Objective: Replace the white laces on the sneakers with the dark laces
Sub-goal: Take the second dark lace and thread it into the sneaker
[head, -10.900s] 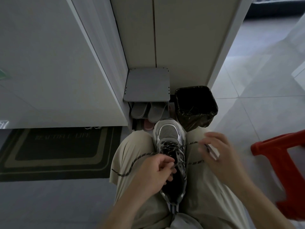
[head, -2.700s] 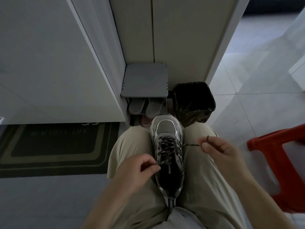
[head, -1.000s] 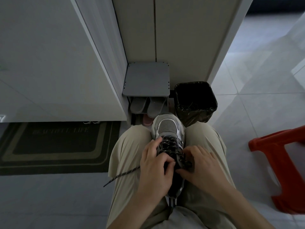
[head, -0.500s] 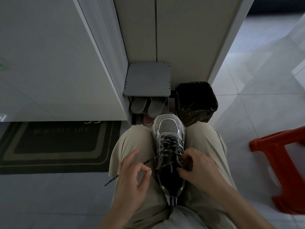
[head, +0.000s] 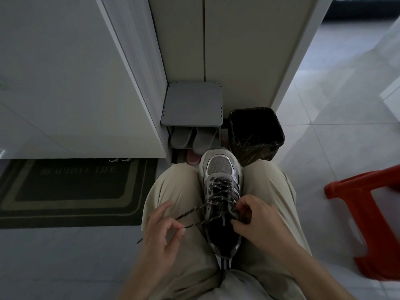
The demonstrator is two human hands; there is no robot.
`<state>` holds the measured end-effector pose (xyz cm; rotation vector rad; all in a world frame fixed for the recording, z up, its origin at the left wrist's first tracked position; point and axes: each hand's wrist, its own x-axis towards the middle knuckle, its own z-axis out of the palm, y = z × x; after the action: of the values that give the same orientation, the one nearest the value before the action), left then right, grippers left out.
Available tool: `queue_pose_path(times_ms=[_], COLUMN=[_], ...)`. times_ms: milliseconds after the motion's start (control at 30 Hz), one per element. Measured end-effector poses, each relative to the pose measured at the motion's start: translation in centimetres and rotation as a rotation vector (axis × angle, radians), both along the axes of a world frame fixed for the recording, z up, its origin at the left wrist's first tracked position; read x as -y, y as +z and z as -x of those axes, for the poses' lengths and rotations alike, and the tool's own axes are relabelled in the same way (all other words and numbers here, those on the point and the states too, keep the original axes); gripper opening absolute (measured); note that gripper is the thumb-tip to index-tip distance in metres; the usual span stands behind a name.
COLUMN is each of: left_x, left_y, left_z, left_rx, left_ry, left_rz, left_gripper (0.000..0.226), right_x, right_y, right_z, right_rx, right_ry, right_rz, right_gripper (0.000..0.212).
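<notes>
A grey and silver sneaker [head: 219, 167] lies toe-away between my knees, on beige trousers. A dark speckled lace [head: 218, 189] is crossed through its eyelets. Two lace strands run left from the upper eyelets. My left hand [head: 161, 232] pinches one strand between thumb and forefinger, left of the shoe. My right hand [head: 257, 221] curls against the shoe's right side by the top eyelets, fingertips at the lace there. No white lace is visible on this shoe.
A black lined bin [head: 255, 133] stands just beyond my right knee. A small grey shoe rack [head: 192, 103] with slippers stands against the cabinet. A red plastic stool [head: 368, 213] is at the right, a dark doormat [head: 71, 189] at the left.
My left hand has drawn the lace end out leftward from the shoe over the last second. My right hand has stayed at the shoe's right top eyelets.
</notes>
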<state>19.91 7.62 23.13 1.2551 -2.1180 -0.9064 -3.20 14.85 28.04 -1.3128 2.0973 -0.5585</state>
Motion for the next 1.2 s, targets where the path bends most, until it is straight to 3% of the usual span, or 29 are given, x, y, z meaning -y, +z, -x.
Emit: queue_pose_path(times_ms=[333, 467, 600, 767, 933, 1100, 1200], left_x=[0.0, -0.3, -0.6, -1.4, -1.4, -1.2, -1.1], left_y=[-0.4, 0.2, 2.2, 2.0, 1.3, 1.2, 1.5], left_z=[-0.7, 0.8, 3.8, 7.0, 8.5, 8.4, 8.0], left_rx=[0.047, 0.110, 0.002, 0.215, 0.318, 0.269, 0.252], left_ry=[-0.018, -0.057, -0.003, -0.182, -0.162, -0.166, -0.184], left_rz=[-0.052, 0.039, 0.077, 0.231, 0.274, 0.200, 0.186], left_gripper=[0.023, 0.019, 0.026, 0.022, 0.023, 0.024, 0.020], right_x=[-0.1, 0.2, 0.7, 1.2, 1.0, 0.8, 0.7], right_y=[-0.2, 0.1, 0.1, 0.3, 1.2, 1.1, 0.9], right_z=[-0.4, 0.3, 0.7, 0.6, 0.3, 0.2, 0.4], right_rx=[0.005, 0.048, 0.101, 0.121, 0.028, 0.059, 0.070], right_ry=[-0.005, 0.020, -0.023, -0.026, -0.042, -0.034, -0.005], right_rz=[0.022, -0.013, -0.004, 0.002, 0.122, -0.022, -0.051], right_gripper=[0.026, 0.026, 0.015, 0.015, 0.012, 0.035, 0.032])
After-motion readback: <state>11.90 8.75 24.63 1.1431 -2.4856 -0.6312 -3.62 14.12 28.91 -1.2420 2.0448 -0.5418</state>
